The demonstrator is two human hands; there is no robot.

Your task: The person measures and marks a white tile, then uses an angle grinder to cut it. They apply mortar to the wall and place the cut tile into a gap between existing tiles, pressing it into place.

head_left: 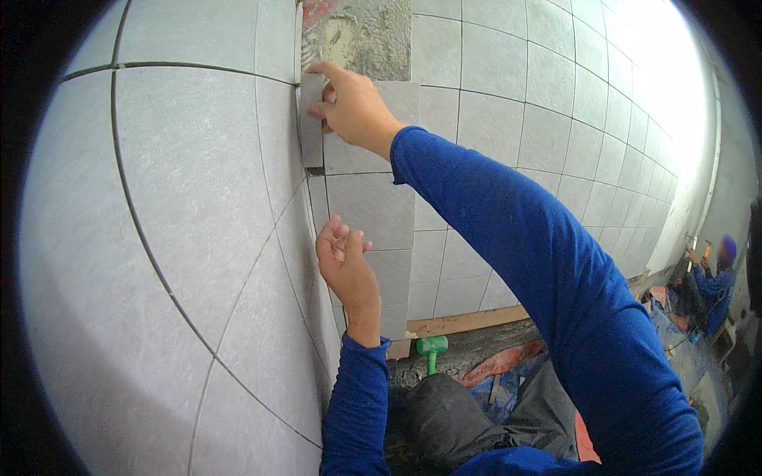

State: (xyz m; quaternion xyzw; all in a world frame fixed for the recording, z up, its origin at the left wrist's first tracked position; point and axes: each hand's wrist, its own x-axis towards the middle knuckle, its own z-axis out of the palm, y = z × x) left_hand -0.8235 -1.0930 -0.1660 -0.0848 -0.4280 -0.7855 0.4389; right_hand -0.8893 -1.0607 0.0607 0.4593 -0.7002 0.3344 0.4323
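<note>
Hands work at a wall corner. The right hand [353, 107] grips a small grey tile [311, 119] high on the corner; it should press flat and line up with the gaps. The left hand [343, 258] rests loosely open on the lower tiles [373, 210]. Glue behind the tile is hidden.

Tiled walls meet in a tight corner, the left wall [182, 238] hemming the left hand [345, 266] and the grey tile [361, 139] under the right hand [353, 107], while open air lies to the right, above a green mallet [432, 347] and floor clutter [500, 365]
</note>
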